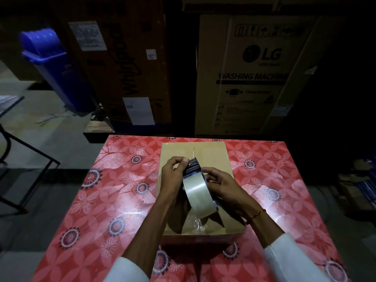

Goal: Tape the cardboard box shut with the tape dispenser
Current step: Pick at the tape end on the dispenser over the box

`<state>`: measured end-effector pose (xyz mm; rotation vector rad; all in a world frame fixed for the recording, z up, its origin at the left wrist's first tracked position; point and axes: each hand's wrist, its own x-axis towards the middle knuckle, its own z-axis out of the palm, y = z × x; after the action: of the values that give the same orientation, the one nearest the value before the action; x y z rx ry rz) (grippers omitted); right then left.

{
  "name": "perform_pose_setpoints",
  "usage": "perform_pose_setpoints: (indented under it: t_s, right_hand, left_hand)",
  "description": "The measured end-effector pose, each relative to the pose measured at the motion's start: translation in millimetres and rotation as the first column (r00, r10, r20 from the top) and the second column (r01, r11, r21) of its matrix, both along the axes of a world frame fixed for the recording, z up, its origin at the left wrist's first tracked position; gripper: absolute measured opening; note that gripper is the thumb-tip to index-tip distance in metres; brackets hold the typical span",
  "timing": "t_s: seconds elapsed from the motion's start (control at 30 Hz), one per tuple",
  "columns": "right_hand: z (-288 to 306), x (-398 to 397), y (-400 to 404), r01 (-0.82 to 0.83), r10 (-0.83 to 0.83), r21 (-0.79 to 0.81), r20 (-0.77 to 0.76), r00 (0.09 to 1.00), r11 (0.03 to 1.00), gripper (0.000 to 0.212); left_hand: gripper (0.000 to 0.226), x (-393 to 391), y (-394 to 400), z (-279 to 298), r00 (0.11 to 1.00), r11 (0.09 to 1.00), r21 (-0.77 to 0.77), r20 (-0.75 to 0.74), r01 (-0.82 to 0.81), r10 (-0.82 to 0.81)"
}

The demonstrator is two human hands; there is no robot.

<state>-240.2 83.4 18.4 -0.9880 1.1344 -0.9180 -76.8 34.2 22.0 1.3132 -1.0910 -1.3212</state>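
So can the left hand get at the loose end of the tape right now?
Probably yes: the left hand already pinches at the front of the tape dispenser, nothing between them. The tape end itself is too dim to make out.

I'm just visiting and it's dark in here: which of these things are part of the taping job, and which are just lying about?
In use:
- cardboard box
- tape dispenser
- left hand
- right hand

Just lying about:
- blue bin
- washing machine carton
- tall brown carton
- flowered tablecloth, merely underneath
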Motion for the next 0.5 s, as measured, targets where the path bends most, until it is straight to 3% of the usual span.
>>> perform_pose_setpoints:
  t_s: [0.3, 0.5]
  right_hand:
    - [2.3, 12.6, 5.4, 0.039, -0.040, -0.029, -0.031, 0.999, 0.999, 0.040]
    - [5.3, 30.5, 5.5, 0.007, -0.006, -0.032, 0.039, 0.999, 0.999, 0.032]
  left_hand:
    - [0.015, 14.2, -5.7, 10.2, 0.997, 0.993, -0.100, 0.029, 0.070, -0.067]
    - [0.012, 21.4, -8.2, 15.7, 0.993, 0.988, -0.122, 0.081, 0.096, -0.086]
